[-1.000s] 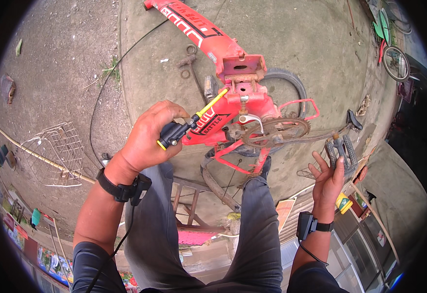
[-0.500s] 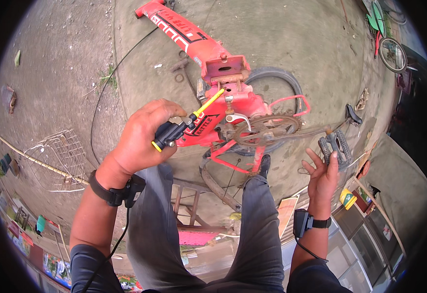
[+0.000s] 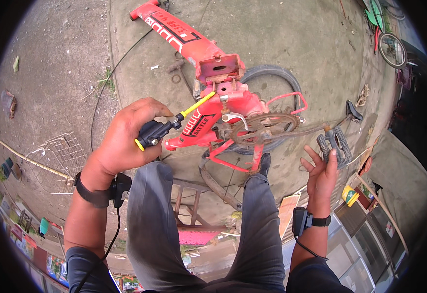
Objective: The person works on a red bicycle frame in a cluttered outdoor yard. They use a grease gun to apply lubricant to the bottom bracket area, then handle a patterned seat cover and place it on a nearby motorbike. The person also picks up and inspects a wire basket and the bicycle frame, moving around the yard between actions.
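My left hand [image 3: 128, 131] grips a black tool [image 3: 156, 131] with a long, thin yellow tube [image 3: 197, 104]. The tube's tip lies over the hinge [image 3: 225, 89] of a red folding bicycle frame [image 3: 174, 34] lying on its side; contact is unclear. My right hand [image 3: 320, 175] has its fingers apart and slightly curled, with the thumb tip against or just over a rusty pedal [image 3: 342, 146]. Between my hands are a silver lever [image 3: 235, 117] and a rusty chainring [image 3: 282, 124]. A tyre [image 3: 267, 68] lies beyond the frame.
A wire basket [image 3: 52, 161] and a pale hose [image 3: 37, 163] lie at left, with a black cable [image 3: 93, 122] across the ground. A saddle [image 3: 354, 111], another bicycle's wheel [image 3: 392, 50] and a yellow container [image 3: 350, 195] are at right. My legs straddle a brown wooden rack [image 3: 184, 205].
The view has shifted, so the bicycle appears slightly further left and higher. My left hand with the tool also appears further left; the tube's tip stays near the hinge. Both hands keep their poses.
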The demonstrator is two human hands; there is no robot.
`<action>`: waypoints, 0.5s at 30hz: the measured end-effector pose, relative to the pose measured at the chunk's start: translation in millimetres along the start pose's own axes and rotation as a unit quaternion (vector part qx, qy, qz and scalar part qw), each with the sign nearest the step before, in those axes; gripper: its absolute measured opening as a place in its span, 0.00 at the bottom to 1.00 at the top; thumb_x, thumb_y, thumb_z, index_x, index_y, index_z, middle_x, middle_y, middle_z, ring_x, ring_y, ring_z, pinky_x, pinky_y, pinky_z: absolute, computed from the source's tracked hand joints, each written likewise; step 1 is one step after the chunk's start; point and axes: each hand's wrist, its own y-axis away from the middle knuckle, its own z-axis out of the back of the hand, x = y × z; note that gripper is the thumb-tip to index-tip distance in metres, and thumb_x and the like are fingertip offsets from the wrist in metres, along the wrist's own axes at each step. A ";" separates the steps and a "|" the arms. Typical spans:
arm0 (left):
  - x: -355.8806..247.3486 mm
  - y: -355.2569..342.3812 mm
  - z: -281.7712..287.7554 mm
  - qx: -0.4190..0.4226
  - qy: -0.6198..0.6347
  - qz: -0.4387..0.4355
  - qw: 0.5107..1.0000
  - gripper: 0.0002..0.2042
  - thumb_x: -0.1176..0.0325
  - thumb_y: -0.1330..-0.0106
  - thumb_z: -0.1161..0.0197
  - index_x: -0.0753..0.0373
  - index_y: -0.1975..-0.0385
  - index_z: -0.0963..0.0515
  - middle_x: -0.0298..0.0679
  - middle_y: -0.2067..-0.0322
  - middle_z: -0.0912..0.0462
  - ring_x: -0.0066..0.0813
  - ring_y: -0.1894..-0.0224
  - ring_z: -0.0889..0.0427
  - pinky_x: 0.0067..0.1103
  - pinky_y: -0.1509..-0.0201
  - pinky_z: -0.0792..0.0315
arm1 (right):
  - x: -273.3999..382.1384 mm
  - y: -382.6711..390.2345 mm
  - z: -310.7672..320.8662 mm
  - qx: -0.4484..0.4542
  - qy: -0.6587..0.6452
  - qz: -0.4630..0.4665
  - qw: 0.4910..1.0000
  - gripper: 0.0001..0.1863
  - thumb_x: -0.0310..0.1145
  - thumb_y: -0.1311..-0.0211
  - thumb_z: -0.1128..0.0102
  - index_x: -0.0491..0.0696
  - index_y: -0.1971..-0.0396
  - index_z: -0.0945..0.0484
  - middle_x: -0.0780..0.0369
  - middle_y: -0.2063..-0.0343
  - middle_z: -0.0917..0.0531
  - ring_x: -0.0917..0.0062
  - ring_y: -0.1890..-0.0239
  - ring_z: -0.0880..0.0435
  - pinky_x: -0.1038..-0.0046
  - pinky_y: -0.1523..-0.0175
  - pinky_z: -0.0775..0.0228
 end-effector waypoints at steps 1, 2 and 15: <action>-0.8 -1.2 2.2 0.006 0.003 0.000 1.000 0.21 0.80 0.59 0.38 0.66 0.59 0.21 0.46 0.60 0.18 0.46 0.56 0.17 0.31 0.50 0.25 | 0.1 -0.3 0.0 0.001 -0.005 -0.004 1.000 0.29 0.47 0.24 0.47 0.47 0.32 0.36 0.59 0.40 0.23 0.59 0.50 0.14 0.63 0.59 0.16; -1.2 -3.2 4.5 0.012 0.000 0.000 1.000 0.21 0.80 0.59 0.39 0.66 0.59 0.21 0.46 0.61 0.18 0.47 0.56 0.17 0.31 0.50 0.25 | 0.0 -0.3 -0.2 0.002 -0.007 -0.003 1.000 0.29 0.47 0.24 0.47 0.47 0.32 0.36 0.59 0.40 0.23 0.59 0.50 0.14 0.64 0.59 0.16; -4.5 -27.2 19.3 0.045 -0.044 -0.019 0.998 0.21 0.80 0.62 0.38 0.64 0.61 0.21 0.45 0.66 0.20 0.49 0.62 0.19 0.32 0.57 0.24 | 0.2 -1.7 0.3 -0.003 0.004 0.004 1.000 0.25 0.49 0.23 0.49 0.48 0.36 0.31 0.61 0.43 0.21 0.60 0.48 0.14 0.66 0.59 0.14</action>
